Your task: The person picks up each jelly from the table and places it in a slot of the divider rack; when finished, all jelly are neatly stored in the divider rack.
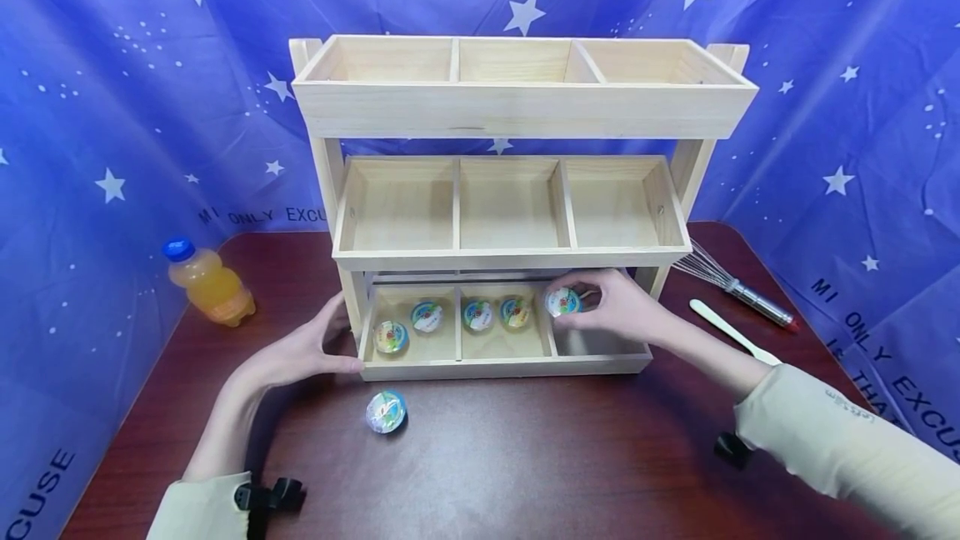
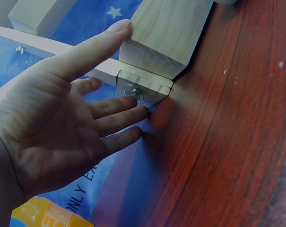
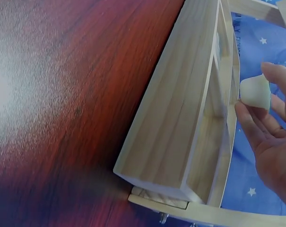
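Note:
A small jelly cup (image 1: 562, 302) with a printed foil lid is pinched in my right hand (image 1: 617, 307), above the right compartment of the bottom shelf tray. Its pale, rounded body (image 3: 256, 92) shows in the right wrist view. My left hand (image 1: 300, 350) is at the tray's left end, fingers extended, with the thumb touching the front corner of the wooden rack (image 1: 502, 368). Several jelly cups lie in the tray: two in the left compartment, such as this cup (image 1: 427, 317), and two in the middle one. Another jelly cup (image 1: 386, 412) sits on the table before the rack.
An orange drink bottle (image 1: 212, 286) stands on the table at the left. At the right lie a whisk (image 1: 738, 286) and a pale-handled utensil (image 1: 731, 330). The upper trays (image 1: 525, 111) overhang the bottom one. A blue star-printed curtain (image 1: 112, 107) surrounds the table.

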A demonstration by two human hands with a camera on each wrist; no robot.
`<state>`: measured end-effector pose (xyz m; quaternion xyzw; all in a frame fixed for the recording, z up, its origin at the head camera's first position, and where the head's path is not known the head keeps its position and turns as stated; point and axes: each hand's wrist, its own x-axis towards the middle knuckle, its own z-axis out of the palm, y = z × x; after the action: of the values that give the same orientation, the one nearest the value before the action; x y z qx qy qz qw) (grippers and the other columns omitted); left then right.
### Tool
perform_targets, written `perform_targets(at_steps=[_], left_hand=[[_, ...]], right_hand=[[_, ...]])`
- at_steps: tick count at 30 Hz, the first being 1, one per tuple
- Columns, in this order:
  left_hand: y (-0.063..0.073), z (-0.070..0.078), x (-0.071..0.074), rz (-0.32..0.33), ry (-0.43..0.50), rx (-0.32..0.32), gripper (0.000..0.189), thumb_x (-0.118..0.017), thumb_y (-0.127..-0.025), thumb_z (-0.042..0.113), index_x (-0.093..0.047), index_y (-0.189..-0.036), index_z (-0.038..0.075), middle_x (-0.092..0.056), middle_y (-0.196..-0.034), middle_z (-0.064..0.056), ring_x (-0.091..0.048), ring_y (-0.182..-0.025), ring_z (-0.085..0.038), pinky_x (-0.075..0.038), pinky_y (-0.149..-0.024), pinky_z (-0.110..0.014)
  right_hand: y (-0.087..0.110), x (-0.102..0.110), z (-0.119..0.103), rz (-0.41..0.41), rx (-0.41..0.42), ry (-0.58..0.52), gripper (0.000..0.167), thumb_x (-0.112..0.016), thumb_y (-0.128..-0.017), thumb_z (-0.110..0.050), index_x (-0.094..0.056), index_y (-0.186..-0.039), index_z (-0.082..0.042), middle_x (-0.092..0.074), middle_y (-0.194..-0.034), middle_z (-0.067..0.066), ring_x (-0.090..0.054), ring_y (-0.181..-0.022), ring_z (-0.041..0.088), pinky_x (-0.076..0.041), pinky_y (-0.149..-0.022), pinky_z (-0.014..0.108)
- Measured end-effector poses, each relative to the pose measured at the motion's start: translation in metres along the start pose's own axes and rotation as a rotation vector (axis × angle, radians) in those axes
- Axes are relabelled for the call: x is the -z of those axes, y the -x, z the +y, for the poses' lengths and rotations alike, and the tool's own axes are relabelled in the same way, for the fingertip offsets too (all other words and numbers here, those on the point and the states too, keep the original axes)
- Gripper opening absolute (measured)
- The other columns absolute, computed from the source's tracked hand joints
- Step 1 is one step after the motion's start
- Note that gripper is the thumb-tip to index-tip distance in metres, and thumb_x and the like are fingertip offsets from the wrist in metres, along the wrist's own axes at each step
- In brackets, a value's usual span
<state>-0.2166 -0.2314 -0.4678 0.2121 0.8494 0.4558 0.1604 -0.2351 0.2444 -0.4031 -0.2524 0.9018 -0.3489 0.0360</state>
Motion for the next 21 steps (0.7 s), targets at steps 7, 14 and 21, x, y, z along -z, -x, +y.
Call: perform_targets(at_steps=[7, 14, 21], left_hand=[[0.0, 0.0, 0.0, 0.004, -0.018, 0.011, 0.117, -0.085, -0.085, 0.03, -0.001, -0.166, 0.017, -0.029, -0.166, -0.026, -0.037, -0.149, -0.048, -0.024, -0.122, -0.068], [0.0, 0.0, 0.0, 0.0, -0.014, 0.014, 0.117, -0.085, -0.086, 0.03, 0.0, -0.166, 0.016, -0.028, -0.166, -0.026, -0.036, -0.149, -0.049, -0.023, -0.122, -0.069], [0.0, 0.001, -0.001, -0.004, 0.001, 0.037, 0.119, -0.085, -0.085, 0.03, 0.001, -0.166, 0.019, -0.026, -0.167, -0.024, -0.033, -0.151, -0.047, -0.021, -0.124, -0.069]], right_hand=[[-0.002, 0.001, 0.006, 0.005, -0.047, 0.064, 0.039, -0.089, -0.079, -0.028, -0.077, -0.115, -0.021, -0.076, -0.103, -0.004, -0.067, -0.096, 0.015, -0.054, -0.085, 0.029], [-0.005, -0.001, 0.012, 0.009, -0.07, 0.085, 0.037, -0.088, -0.079, -0.026, -0.077, -0.114, -0.019, -0.075, -0.109, 0.003, -0.067, -0.098, 0.019, -0.055, -0.089, 0.043], [-0.008, -0.006, 0.019, -0.02, -0.071, 0.128, 0.038, -0.086, -0.079, -0.023, -0.076, -0.115, -0.014, -0.076, -0.109, 0.004, -0.067, -0.095, 0.016, -0.056, -0.085, 0.039]])
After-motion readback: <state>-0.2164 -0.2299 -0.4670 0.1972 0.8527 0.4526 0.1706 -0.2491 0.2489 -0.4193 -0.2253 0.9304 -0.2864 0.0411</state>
